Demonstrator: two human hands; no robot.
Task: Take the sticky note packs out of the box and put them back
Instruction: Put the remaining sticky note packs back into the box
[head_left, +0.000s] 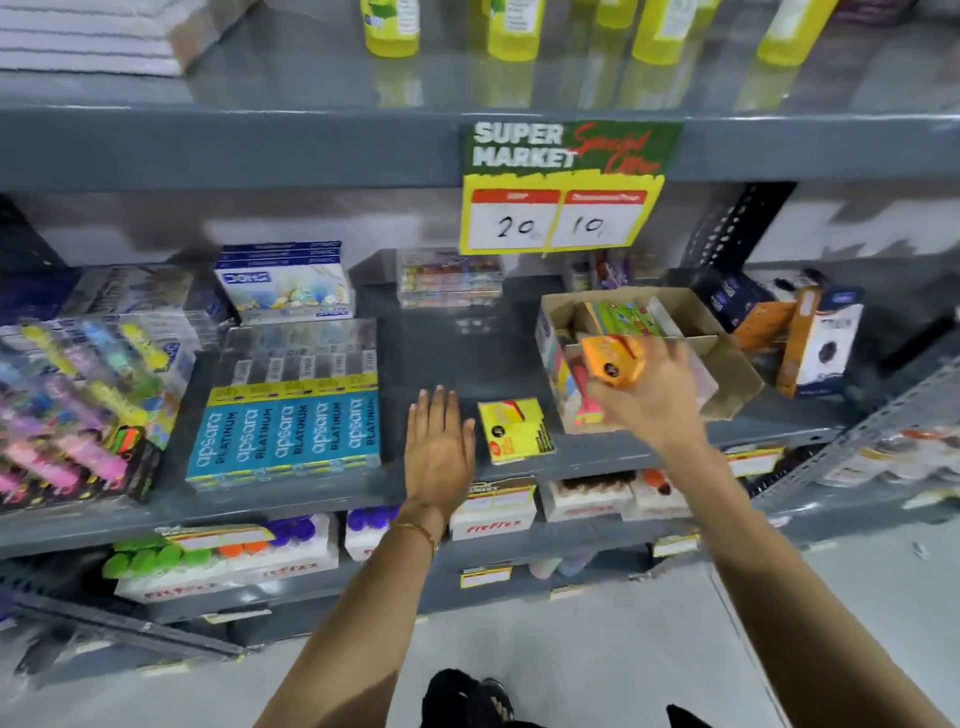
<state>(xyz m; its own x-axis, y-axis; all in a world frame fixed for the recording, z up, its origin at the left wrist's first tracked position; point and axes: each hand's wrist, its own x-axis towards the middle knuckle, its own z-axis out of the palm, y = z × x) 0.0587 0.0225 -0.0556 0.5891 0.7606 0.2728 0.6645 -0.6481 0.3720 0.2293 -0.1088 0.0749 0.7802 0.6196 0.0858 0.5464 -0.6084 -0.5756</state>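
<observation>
Orange sticky note pack (613, 362): light, stiff, slick-wrapped; your right hand (649, 400) is pinching its edges above the box (727, 358), left hand (439, 447) lying open near the shelf's (426, 338) front edge.

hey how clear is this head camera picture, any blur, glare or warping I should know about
Head view: wide-angle warping bows the shelf edges; the right hand and its orange pack are motion-smeared; the highlighter packs at far left are blurred; overhead light glares off the top shelf, mirroring the yellow bottles; the price sign reads 20 and 10, small print illegible.
</observation>
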